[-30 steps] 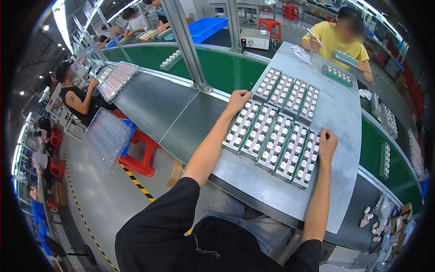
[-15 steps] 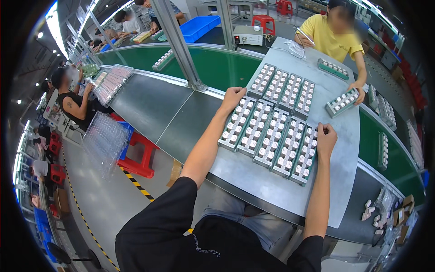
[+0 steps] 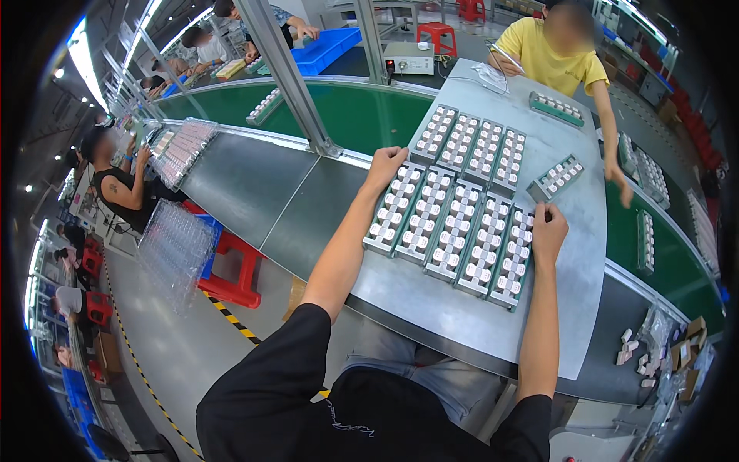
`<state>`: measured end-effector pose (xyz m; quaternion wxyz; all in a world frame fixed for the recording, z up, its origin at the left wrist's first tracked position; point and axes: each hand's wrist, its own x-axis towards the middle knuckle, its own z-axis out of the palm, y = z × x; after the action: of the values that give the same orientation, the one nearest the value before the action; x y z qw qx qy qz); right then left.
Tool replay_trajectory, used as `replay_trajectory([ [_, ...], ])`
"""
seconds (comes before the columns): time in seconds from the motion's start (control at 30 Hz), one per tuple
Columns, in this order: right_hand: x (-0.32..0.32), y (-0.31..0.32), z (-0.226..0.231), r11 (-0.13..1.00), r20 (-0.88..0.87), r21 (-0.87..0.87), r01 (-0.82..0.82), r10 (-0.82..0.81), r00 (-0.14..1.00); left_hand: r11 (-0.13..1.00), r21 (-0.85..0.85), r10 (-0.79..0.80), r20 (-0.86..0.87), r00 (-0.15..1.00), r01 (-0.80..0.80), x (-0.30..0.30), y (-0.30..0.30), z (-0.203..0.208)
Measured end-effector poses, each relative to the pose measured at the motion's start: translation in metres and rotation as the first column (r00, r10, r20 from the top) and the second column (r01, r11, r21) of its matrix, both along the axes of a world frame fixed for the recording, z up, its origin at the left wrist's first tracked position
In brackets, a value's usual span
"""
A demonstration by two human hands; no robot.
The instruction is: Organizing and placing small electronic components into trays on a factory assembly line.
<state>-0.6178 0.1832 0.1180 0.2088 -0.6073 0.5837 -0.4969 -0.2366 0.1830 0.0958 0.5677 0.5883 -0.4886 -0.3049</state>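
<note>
Head: modules (image 3: pixel 454 229); metal post (image 3: pixel 288 77) beyond

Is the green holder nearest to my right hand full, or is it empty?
It looks full: in the holder, white-topped pieces run from end to end.

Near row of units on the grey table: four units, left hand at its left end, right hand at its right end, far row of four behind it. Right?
Not quite: the head view shows five units in the near row, not four. The rest holds: left hand at its left end, right hand at its right, far row of four behind.
</note>
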Motion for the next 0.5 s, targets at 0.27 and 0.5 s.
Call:
replay_trajectory([
  [0.27,0.0019,0.0037,0.0035,0.999,-0.038,-0.051,0.008,-0.01,0.999,1.0,0.011,-0.004,-0.025,1.0,0.004,0.0007,0.0013,0.0002],
  [0.5,0.0028,0.0051,0.0049,0.997,-0.003,-0.082,0.008,-0.008,1.0,1.0,0.006,-0.017,-0.039,0.999,0.017,0.0013,-0.0006,-0.0018],
])
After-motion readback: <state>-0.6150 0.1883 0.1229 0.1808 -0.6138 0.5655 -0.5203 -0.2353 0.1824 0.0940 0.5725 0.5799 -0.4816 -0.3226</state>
